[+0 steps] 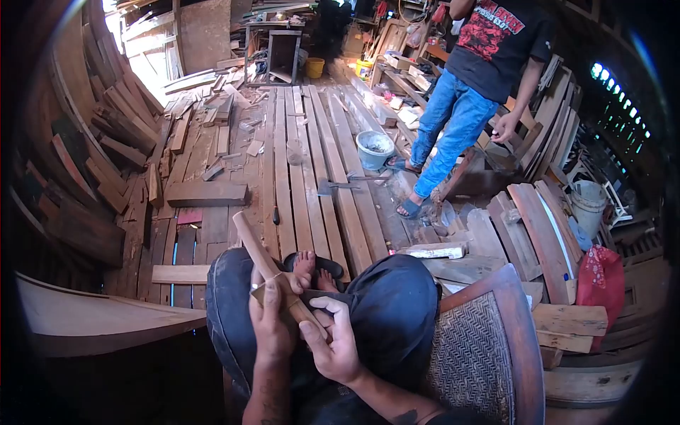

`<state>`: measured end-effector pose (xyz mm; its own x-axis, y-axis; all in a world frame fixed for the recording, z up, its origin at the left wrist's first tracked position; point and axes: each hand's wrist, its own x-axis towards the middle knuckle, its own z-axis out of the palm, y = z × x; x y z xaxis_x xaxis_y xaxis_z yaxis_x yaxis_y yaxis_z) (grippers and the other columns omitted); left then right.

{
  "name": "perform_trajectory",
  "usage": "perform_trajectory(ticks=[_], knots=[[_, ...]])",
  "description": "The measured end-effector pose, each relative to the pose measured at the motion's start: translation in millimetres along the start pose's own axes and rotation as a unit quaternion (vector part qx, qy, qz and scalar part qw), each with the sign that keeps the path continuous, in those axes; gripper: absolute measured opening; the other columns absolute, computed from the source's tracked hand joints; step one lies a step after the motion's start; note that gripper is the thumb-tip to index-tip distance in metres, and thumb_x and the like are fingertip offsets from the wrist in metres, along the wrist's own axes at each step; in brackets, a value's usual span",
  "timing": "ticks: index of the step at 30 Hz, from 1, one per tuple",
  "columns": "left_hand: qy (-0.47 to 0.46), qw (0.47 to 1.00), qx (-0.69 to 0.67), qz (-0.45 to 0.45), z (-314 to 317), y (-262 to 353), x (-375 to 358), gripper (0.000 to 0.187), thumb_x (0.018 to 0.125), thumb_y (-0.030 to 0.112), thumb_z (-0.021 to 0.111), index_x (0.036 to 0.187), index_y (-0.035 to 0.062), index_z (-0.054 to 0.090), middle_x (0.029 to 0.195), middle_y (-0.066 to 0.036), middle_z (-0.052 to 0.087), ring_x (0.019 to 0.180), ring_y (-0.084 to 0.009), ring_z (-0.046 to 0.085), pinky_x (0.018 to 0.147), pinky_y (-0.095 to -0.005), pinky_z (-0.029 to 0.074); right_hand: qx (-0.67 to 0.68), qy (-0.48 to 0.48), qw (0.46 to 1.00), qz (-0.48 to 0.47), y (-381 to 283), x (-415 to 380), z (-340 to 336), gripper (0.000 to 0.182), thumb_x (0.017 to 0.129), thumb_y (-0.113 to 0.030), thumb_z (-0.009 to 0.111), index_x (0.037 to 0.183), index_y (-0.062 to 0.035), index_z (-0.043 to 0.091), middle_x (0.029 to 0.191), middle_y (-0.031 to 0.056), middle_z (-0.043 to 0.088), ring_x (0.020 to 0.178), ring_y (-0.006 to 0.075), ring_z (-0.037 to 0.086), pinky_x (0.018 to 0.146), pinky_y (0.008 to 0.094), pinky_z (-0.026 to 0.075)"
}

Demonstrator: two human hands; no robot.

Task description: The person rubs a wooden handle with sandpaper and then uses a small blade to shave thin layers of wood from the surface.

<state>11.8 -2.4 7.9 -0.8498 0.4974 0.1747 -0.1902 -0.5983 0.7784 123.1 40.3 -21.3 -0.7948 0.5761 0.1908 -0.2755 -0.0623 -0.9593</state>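
Observation:
My left hand (273, 327) is closed round the middle of a long wooden bar (253, 242) held above my lap. The bar slants up and away to the left, with a small flat wooden piece (259, 291) crossing it near my left fingers. My right hand (336, 346) grips the bar's near end, thumb and fingers on either side. Part of the bar is hidden by my fingers. Beneath it are my dark trousers (397, 297) and my bare feet (304, 267) near dark sandals.
Another person in blue jeans (453, 120) stands ahead to the right, beside a bucket (375, 150). On the plank floor lie a hatchet-like tool (336, 185), a dark-handled tool (275, 215) and a wood block (207, 194). A woven-seat chair (471, 347) is at my right.

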Motion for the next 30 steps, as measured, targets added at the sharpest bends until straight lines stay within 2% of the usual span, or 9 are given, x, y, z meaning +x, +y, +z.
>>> perform_trajectory(ticks=[2, 8, 11, 16, 19, 21, 23, 28, 30], knots=[[-0.004, 0.999, -0.002, 0.050, -2, 6, 11, 0.054, 0.114, 0.037, 0.049, 0.149, -0.0032, 0.040, 0.091, -0.009, 0.058, 0.097, -0.0223, 0.061, 0.105, -0.0453, 0.048, 0.016, -0.007, 1.000, 0.016, -7, -4, -1, 0.044, 0.109, -0.011, 0.063, 0.143, -0.0014, 0.038, 0.107, 0.0077, 0.065, 0.085, 0.0060, 0.056, 0.076, 0.0209, 0.048], [-0.019, 0.999, -0.022, -0.015, 23, -7, -10, 0.049, 0.114, 0.040, 0.048, 0.142, 0.0005, 0.042, 0.090, -0.007, 0.057, 0.096, -0.0223, 0.062, 0.102, -0.0434, 0.049, 0.024, 0.015, 1.000, -0.005, -12, 5, -6, 0.041, 0.111, -0.015, 0.061, 0.143, -0.0026, 0.038, 0.098, 0.0037, 0.063, 0.074, 0.0040, 0.052, 0.065, 0.0198, 0.044], [0.004, 0.999, -0.021, 0.045, 10, 0, 4, 0.048, 0.114, 0.040, 0.050, 0.141, 0.0008, 0.043, 0.090, -0.007, 0.057, 0.096, -0.0230, 0.061, 0.102, -0.0432, 0.049, 0.025, -0.011, 1.000, 0.003, -18, -2, -5, 0.041, 0.110, -0.014, 0.061, 0.143, -0.0025, 0.038, 0.101, 0.0042, 0.064, 0.075, 0.0034, 0.052, 0.064, 0.0193, 0.043], [-0.003, 1.000, 0.023, 0.018, 15, -13, -11, 0.051, 0.111, 0.045, 0.053, 0.133, 0.0001, 0.047, 0.091, -0.008, 0.058, 0.095, -0.0241, 0.060, 0.103, -0.0442, 0.048, 0.019, -0.013, 0.999, -0.044, -12, 11, -7, 0.042, 0.112, -0.011, 0.058, 0.145, 0.0003, 0.036, 0.134, 0.0169, 0.063, 0.125, 0.0148, 0.060, 0.102, 0.0281, 0.049], [-0.003, 0.998, 0.040, 0.042, 17, 8, -5, 0.048, 0.110, 0.045, 0.054, 0.128, 0.0005, 0.047, 0.091, -0.008, 0.058, 0.096, -0.0228, 0.061, 0.105, -0.0422, 0.049, 0.057, -0.042, 0.997, -0.007, -14, 9, -1, 0.042, 0.111, -0.013, 0.059, 0.145, 0.0005, 0.036, 0.138, 0.0193, 0.061, 0.131, 0.0168, 0.058, 0.106, 0.0300, 0.048], [0.019, 0.996, -0.003, 0.091, 1, 10, 12, 0.063, 0.110, 0.046, 0.054, 0.149, -0.0024, 0.041, 0.089, -0.005, 0.055, 0.096, -0.0195, 0.061, 0.108, -0.0415, 0.048, 0.001, -0.077, 0.996, 0.034, -11, -1, -6, 0.047, 0.110, -0.018, 0.063, 0.145, 0.0002, 0.038, 0.109, 0.0075, 0.060, 0.093, 0.0095, 0.059, 0.082, 0.0278, 0.050], [0.079, 0.987, -0.091, 0.109, -13, 18, 22, 0.069, 0.112, 0.036, 0.051, 0.163, -0.0024, 0.025, 0.092, -0.008, 0.057, 0.094, -0.0204, 0.059, 0.103, -0.0434, 0.049, -0.035, -0.073, 0.996, -0.025, 1, -9, -3, 0.047, 0.110, -0.018, 0.063, 0.145, 0.0000, 0.038, 0.099, 0.0035, 0.054, 0.081, 0.0077, 0.050, 0.073, 0.0274, 0.046], [0.015, 0.999, 0.022, 0.046, 6, -5, -9, 0.074, 0.112, 0.042, 0.053, 0.167, 0.0017, 0.024, 0.093, -0.003, 0.054, 0.094, -0.0177, 0.057, 0.104, -0.0395, 0.050, 0.011, -0.020, 0.999, -0.022, -11, 8, 8, 0.051, 0.110, -0.020, 0.064, 0.147, 0.0003, 0.036, 0.102, 0.0079, 0.062, 0.086, 0.0118, 0.060, 0.078, 0.0278, 0.049], [0.022, 0.995, 0.012, 0.096, 1, 6, 7, 0.073, 0.112, 0.042, 0.053, 0.166, 0.0019, 0.026, 0.093, -0.003, 0.054, 0.094, -0.0177, 0.057, 0.103, -0.0397, 0.050, 0.012, -0.024, 0.999, -0.019, -16, 8, 7, 0.056, 0.110, -0.021, 0.064, 0.150, 0.0014, 0.032, 0.106, 0.0126, 0.066, 0.096, 0.0157, 0.065, 0.085, 0.0281, 0.051]])
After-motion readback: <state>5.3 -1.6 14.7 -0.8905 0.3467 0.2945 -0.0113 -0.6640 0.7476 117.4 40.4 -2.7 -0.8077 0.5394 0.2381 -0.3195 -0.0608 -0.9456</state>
